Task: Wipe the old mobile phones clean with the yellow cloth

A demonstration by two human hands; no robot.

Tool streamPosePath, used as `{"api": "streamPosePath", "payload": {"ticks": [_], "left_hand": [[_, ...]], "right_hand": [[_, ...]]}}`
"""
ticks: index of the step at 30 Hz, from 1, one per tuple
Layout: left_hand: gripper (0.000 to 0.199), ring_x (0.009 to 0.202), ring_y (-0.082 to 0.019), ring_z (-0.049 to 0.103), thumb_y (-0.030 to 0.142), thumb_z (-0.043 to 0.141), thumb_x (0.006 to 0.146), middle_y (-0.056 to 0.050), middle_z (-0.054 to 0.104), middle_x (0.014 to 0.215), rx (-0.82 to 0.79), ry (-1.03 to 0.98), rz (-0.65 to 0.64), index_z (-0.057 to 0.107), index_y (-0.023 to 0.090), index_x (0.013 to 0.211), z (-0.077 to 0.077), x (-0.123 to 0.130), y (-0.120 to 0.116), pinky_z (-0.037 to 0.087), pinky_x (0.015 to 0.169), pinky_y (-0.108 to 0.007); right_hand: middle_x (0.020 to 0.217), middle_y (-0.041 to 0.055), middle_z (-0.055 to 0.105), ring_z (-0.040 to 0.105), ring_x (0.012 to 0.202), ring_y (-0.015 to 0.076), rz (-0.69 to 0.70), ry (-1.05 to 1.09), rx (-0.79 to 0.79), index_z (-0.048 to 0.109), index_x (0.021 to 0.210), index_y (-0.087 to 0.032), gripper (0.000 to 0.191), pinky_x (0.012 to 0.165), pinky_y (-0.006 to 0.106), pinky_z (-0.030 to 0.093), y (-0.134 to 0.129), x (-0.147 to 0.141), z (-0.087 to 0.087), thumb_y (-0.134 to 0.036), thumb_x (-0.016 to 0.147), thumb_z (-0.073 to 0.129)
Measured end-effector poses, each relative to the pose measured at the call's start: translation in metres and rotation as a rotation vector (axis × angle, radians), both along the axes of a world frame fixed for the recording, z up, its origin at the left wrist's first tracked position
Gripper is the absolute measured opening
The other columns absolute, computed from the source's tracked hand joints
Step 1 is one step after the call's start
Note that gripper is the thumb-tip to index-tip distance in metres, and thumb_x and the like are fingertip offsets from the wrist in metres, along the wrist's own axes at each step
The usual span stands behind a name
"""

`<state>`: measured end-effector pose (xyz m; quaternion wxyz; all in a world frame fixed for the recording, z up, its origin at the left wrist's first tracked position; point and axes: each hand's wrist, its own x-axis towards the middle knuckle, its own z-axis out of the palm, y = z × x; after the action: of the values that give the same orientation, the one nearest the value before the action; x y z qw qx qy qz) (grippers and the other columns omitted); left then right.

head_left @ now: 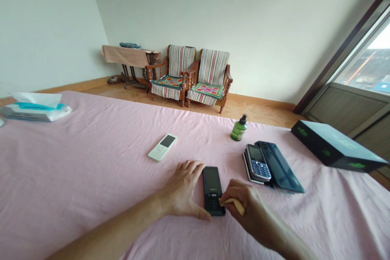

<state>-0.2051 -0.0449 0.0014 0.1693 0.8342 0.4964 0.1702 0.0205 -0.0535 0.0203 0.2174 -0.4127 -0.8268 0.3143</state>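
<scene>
Head camera: a black phone [212, 180] is laid face up on a pink sheet [91, 162], between the 2 hands, with its keypad end turned toward the person. Its left edge is flanked by the left hand [183, 189], whose fingers are spread and loose, with the thumb set at the phone's lower corner and the index fingertip by the upper corner. A yellow cloth [238, 205] is pinched in the right hand [250, 201], its tip held at the keypad's right side. Farther off, a white phone [163, 147] is placed to the left; to the right, a keypad phone [258, 162] is seen beside a dark blue phone [280, 166], with a green bottle [239, 131] stood beyond them.
</scene>
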Motion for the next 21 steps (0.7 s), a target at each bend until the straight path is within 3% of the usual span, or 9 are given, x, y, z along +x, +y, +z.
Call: {"api": "streamPosePath", "payload": {"ticks": [11,21], "left_hand": [[0.111,0.121,-0.039,0.041,0.074,0.073,0.048,-0.017,0.044,0.134,0.001,-0.013,0.003,0.036,0.017,0.136,-0.003,-0.001,0.0,0.028,0.105,-0.054],[0.105,0.121,-0.037,0.042,0.063,0.078,0.047,-0.013,0.045,0.134,0.014,-0.032,0.016,0.036,0.022,0.134,-0.003,0.002,0.001,0.029,0.103,-0.053]], "right_hand": [[0.076,0.0007,0.059,0.058,0.07,0.0116,0.012,-0.016,-0.038,0.07,0.072,-0.019,0.029,0.061,0.021,0.04,-0.004,-0.004,0.0,0.001,0.079,0.049],[0.077,0.0022,0.061,0.055,0.073,0.0133,0.03,-0.025,0.068,0.072,0.072,-0.019,0.028,0.065,0.023,0.039,-0.012,-0.032,-0.004,0.0,0.082,0.053]]}}
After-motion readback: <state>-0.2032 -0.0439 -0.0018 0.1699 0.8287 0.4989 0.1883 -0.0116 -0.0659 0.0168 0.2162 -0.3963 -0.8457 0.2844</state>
